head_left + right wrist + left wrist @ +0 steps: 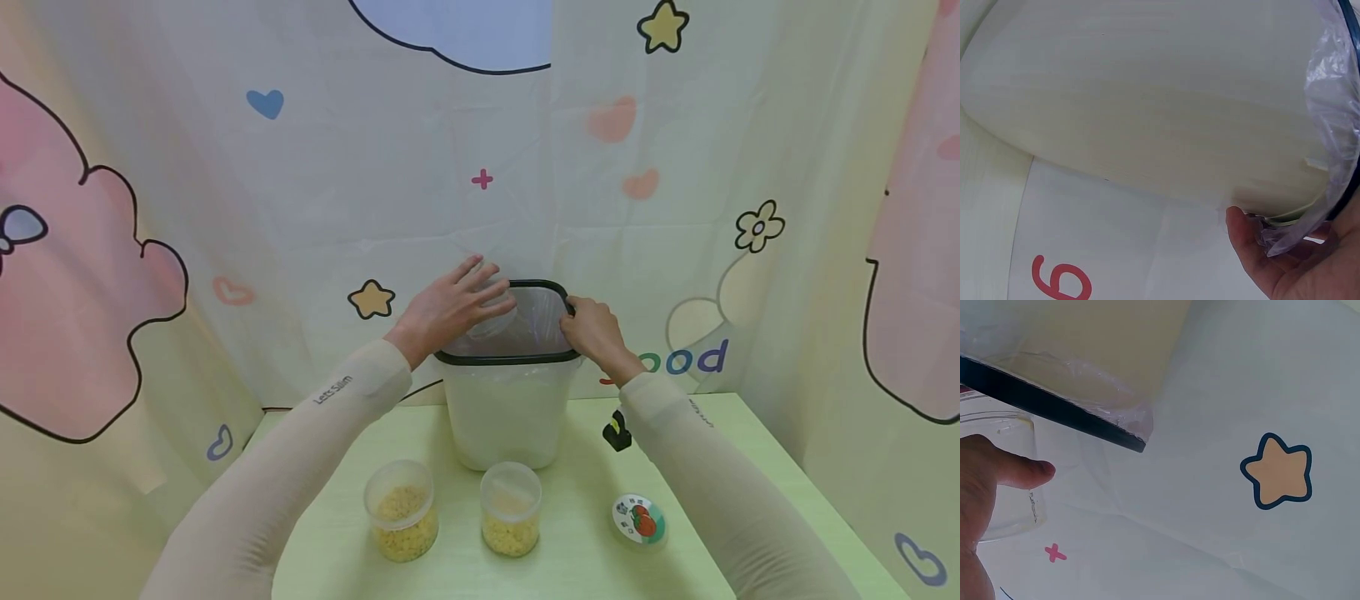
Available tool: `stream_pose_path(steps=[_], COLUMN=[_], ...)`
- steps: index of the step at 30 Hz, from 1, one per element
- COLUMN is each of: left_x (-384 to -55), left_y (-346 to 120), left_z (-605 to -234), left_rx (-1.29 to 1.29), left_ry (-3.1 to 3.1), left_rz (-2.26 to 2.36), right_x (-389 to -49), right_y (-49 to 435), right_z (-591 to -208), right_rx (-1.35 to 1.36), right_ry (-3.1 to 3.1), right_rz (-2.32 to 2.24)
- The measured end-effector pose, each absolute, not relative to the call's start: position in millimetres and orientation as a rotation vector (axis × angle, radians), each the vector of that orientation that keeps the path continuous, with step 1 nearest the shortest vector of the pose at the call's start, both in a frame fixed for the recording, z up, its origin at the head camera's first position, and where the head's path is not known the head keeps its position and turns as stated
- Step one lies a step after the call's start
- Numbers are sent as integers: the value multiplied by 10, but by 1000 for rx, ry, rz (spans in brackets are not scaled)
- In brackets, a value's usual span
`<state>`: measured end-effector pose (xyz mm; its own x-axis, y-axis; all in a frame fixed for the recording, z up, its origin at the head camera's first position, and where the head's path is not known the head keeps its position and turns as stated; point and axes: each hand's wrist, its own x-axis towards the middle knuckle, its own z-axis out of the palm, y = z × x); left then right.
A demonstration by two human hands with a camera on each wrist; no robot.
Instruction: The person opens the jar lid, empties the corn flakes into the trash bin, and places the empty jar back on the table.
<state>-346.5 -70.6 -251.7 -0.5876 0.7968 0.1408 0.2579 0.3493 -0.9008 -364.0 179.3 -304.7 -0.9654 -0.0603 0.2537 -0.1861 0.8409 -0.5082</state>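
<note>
A white trash bin (pixel 504 417) with a black rim and a clear plastic liner stands at the table's back. Over its mouth my left hand (pixel 453 304) holds a clear jar (pixel 1013 509), tipped, with the thumb along its side in the left wrist view. The jar's contents are hard to make out. At the bin's right side my right hand (pixel 592 329) grips the rim. The right wrist view has that hand's thumb against the bin's outer wall, beside the crumpled liner (pixel 1335 94).
Two clear tubs of yellow bits, a wider one (pixel 402 512) and a narrower one (pixel 512 512), stand in front of the bin. A round lid (pixel 639 518) with a tomato picture and a small black object (pixel 617 432) lie to the right. A printed curtain (pixel 420 183) hangs behind.
</note>
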Motion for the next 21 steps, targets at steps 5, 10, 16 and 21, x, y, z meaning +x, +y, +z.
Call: stream_pose_path(steps=[5,10,16,21], left_x=[-3466,-3458,-3448,-3452], left_y=[-681,-665,-644,-630], left_z=[-2514,-2500,-2486,-2478], left_rx=[-916,-912,-922,-927], left_ry=[-2011,-1980,-1956,-1952], left_rz=[1284,1330,1371,1391], right_x=[-3637,-3637,-3639,-3647], right_y=[1793,1795,1796,1794], right_z=[-3042,-3029,-3026,-3031], right_rx=[190,191,186,188], right_ry=[-2798,-2807,-2811,-2811], right_rz=[805,801,801,791])
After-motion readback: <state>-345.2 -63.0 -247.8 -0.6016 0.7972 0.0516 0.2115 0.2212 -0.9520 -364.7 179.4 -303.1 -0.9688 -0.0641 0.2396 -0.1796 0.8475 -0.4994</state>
